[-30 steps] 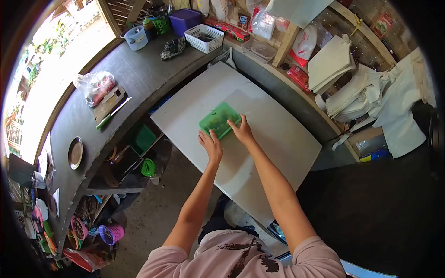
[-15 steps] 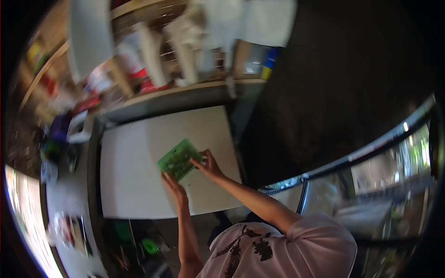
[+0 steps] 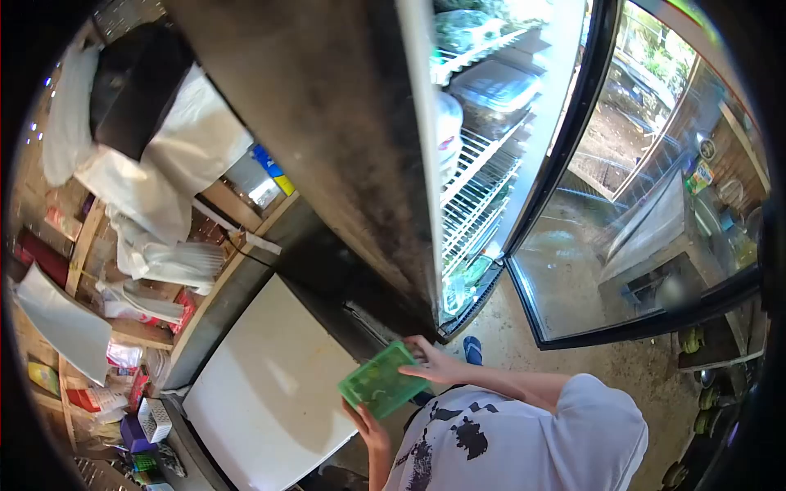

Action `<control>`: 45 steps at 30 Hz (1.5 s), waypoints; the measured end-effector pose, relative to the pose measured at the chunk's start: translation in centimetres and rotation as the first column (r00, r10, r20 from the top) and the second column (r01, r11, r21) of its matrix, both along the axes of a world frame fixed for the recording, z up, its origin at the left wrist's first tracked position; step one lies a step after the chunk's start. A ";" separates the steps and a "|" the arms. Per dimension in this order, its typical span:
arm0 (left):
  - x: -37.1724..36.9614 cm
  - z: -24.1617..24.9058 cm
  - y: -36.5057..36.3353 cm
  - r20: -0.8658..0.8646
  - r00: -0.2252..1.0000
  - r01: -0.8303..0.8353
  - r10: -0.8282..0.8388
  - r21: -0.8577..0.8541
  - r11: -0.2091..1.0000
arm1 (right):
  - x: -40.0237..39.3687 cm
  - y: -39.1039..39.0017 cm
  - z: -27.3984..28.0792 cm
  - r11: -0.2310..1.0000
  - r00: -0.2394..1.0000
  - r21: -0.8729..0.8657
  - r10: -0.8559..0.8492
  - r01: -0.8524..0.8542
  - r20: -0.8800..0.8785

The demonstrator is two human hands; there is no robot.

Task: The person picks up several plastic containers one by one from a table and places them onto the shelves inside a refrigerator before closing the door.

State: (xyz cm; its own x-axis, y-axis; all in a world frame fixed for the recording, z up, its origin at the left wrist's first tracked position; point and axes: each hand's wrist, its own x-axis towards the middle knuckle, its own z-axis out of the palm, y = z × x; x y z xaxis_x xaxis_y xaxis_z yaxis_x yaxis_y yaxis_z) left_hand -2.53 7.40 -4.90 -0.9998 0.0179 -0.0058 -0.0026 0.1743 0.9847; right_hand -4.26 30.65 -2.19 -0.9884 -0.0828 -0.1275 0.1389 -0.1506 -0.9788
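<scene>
A green translucent rectangular container [image 3: 381, 383] is held in front of the body, near the right edge of a white-topped surface [image 3: 266, 385]. My left hand [image 3: 363, 420] supports its lower left side, fingers pressed on the edge. At the upper right corner, my right hand [image 3: 426, 361] grips the container with thumb and fingers. Small things show dimly inside it, too unclear to name.
A lit fridge with wire shelves [image 3: 479, 176] stands ahead to the right, its glass door [image 3: 544, 270] swung open. Shelves with bags and packets [image 3: 155, 315] line the left. A purple container [image 3: 137, 434] sits at lower left.
The view has turned right, bringing the open fridge's inside into sight. Both hands still hold the green container, which has moved from over the white surface to its right edge.
</scene>
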 end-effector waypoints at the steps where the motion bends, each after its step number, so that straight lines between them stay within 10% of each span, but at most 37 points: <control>1: 0.4 0.3 1.1 -0.007 0.995 0.096 -0.097 -0.060 0.994 | 1.1 1.9 0.5 0.998 0.995 -0.065 -0.014 0.020 0.097; 5: -0.4 1.9 8.2 0.222 0.951 0.136 -0.213 0.318 0.938 | 4.6 9.1 2.4 0.993 0.984 -0.061 -0.095 0.105 0.148; 7: -1.6 -1.3 11.2 0.539 0.784 -0.096 -0.308 0.596 0.797 | 5.5 12.3 1.7 0.994 0.992 -0.031 -0.103 0.106 0.074; 9: -2.4 0.2 15.9 0.453 0.863 0.073 -0.222 0.322 0.944 | 6.0 15.2 1.5 0.974 0.978 0.111 -0.202 0.196 0.049; 22: -6.3 5.3 31.2 0.097 0.945 0.302 -0.311 0.093 0.949 | 2.6 26.3 3.6 0.811 0.809 0.064 -0.584 0.581 0.062; 35: -7.0 2.9 35.6 0.009 0.971 0.238 -0.240 0.099 0.966 | 1.2 31.2 5.0 0.835 0.833 0.151 -0.545 0.529 0.093; 37: -8.2 3.5 36.3 0.287 0.939 0.071 -0.190 0.380 0.922 | 1.2 31.2 4.9 0.835 0.833 0.077 -0.550 0.545 0.061; 41: -10.0 5.8 36.9 0.268 0.931 0.095 -0.246 0.472 0.876 | 1.0 30.3 5.0 0.819 0.829 0.127 -0.552 0.559 -0.087; 45: -11.6 6.2 36.9 0.286 0.924 0.153 -0.255 0.335 0.930 | -0.1 30.0 5.3 0.788 0.795 -0.124 -0.607 0.603 0.002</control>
